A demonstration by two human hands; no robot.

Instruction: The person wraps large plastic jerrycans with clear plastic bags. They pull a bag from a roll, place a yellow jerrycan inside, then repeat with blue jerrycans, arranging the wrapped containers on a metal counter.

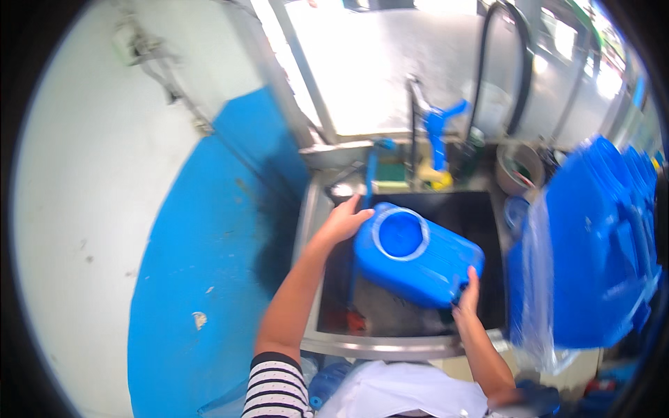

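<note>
Both of my hands hold a blue plastic jerrycan (418, 277) tilted over a metal sink (407, 345). Its wide round mouth has a pale rim and faces up towards me. My left hand (342, 222) grips the end near the mouth, with the thumb on top. At the lower right end, my right hand (469, 295) holds the can, most of its fingers hidden below. Beyond the can, a blue-handled tap (436, 133) rises at the back of the sink. Something red (356, 321) lies low in the basin, blurred.
Several blue plastic containers (590, 261), partly in clear plastic wrap, stand close on the right. Behind them sits a grey bucket (519, 170) with items inside. A blue and white wall (209, 271) borders the left side. A clear blue bottle (329, 381) is below the sink's front edge.
</note>
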